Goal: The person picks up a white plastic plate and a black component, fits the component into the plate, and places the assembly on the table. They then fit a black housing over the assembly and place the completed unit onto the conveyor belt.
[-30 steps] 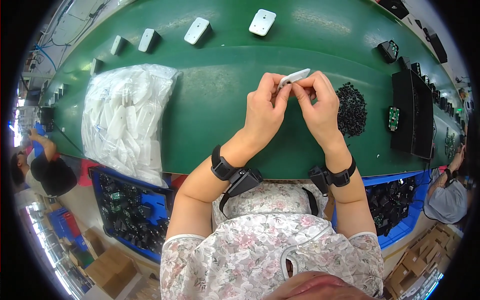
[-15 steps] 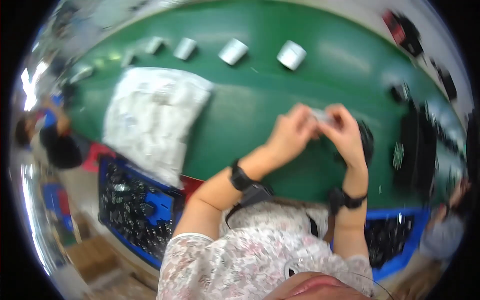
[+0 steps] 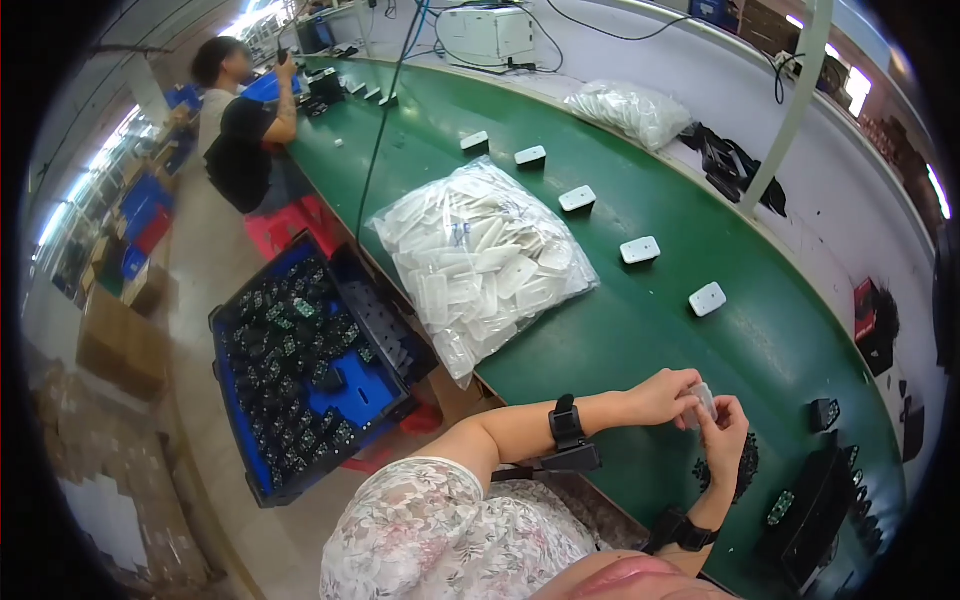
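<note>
My left hand (image 3: pixel 664 398) and my right hand (image 3: pixel 727 438) meet over the green table near its front edge. Between their fingertips they pinch a small whitish plastic cover (image 3: pixel 704 400), partly hidden by the fingers. Just beyond my right hand lies a heap of small black parts (image 3: pixel 744 468). A large see-through bag (image 3: pixel 485 262) full of similar white covers rests on the table to the left of my hands. Several black blocks with white tops stand in a row behind it, the nearest white-topped block (image 3: pixel 707 299) being just past my hands.
Left of the table sits a blue crate (image 3: pixel 362 398) holding many black parts with green boards. A black box (image 3: pixel 812 520) stands at the right. Against the wall are another plastic bag (image 3: pixel 632 112) and a white machine (image 3: pixel 487 38). A person (image 3: pixel 250 130) sits at the far left.
The view has swung left and sharpened, so the seated person, crate and bag show more fully. Both hands still hold the small plastic cover together.
</note>
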Demonstrator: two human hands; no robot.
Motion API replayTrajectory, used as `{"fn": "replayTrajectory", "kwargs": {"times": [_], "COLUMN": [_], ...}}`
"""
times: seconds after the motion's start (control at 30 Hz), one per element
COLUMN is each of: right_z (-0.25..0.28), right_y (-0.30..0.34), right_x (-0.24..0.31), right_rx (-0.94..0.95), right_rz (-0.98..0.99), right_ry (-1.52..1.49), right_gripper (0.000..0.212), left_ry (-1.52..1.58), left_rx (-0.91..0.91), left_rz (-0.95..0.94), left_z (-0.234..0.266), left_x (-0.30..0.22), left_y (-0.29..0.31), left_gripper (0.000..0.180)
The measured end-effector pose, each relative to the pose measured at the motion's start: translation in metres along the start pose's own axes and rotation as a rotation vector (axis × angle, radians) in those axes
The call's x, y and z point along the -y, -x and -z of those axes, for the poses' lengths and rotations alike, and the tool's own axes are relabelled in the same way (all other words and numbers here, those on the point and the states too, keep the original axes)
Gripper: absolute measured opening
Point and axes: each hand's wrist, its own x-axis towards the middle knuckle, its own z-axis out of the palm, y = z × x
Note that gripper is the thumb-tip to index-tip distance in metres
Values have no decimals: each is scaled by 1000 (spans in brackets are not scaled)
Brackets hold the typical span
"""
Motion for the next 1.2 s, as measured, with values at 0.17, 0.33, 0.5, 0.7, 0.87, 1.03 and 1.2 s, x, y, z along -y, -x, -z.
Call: {"fn": "replayTrajectory", "kwargs": {"times": [0.17, 0.33, 0.5, 0.7, 0.87, 1.03, 1.2], "right_z": [-12, -27, -23, 40, 146, 209, 227], "right_y": [-1, 6, 11, -24, -78, -103, -114], "right_x": [-2, 2, -5, -6, -37, -63, -87], "right_rx": [20, 66, 70, -241, -729, -839, -362], "right_rz": [53, 1, -55, 175, 186, -283, -437], "right_ry": [-37, -168, -135, 32, 339, 1179, 1397], "right_gripper": [17, 16, 14, 12, 24, 53, 54], "left_ry": [173, 422, 220, -703, -818, -1169, -1248], "left_rx": [48, 15, -104, -251, -224, -145, -87], "left_rz": [89, 177, 139, 27, -143, -228, -220], "left_z": [13, 24, 32, 68, 65, 36, 25], "left_x": [-4, 8, 42, 43, 32, 10, 8], "left_y": [6, 21, -1, -22, -19, 12, 20], "left_gripper": [18, 23, 11, 18, 24, 53, 74]}}
